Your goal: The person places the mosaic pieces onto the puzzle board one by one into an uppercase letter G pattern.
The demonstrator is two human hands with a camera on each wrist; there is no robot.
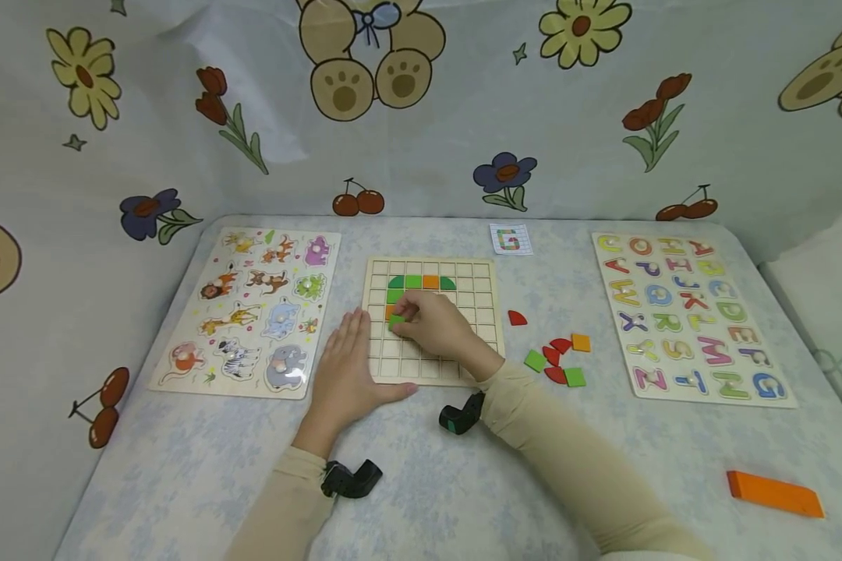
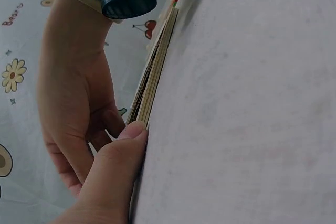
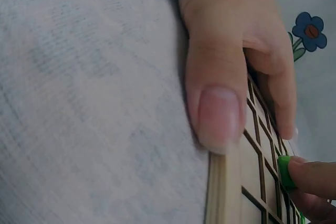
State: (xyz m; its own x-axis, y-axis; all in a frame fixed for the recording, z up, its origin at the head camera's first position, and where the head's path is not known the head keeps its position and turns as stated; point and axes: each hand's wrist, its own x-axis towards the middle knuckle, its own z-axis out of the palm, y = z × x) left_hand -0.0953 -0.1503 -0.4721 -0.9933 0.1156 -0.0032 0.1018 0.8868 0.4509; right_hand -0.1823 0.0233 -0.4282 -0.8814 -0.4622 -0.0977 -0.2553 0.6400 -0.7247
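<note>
My right hand (image 1: 431, 323) pinches a green square tile (image 1: 396, 320) between thumb and fingertips, over the left part of a wooden grid board (image 1: 435, 374). That tile (image 3: 285, 171) is slightly tilted in the right wrist view. My left hand (image 1: 347, 362) lies with straight fingers along the board's left edge, its thumb (image 2: 113, 166) against the near edge. On the board, a top row holds two dark green quarter-circles, a green square (image 1: 413, 280) and an orange square (image 1: 431, 281). Below the row's left end sit another green square (image 1: 395, 296) and a partly hidden orange square (image 1: 390, 310).
Right of the board lie loose tiles: several red quarter-circles (image 1: 517, 318), green squares (image 1: 535, 360) and an orange square (image 1: 581, 343). A pattern card (image 1: 511, 239) is behind. An animal puzzle (image 1: 252, 308) stands left, a letter puzzle (image 1: 688, 319) right, an orange block (image 1: 775, 494) near right.
</note>
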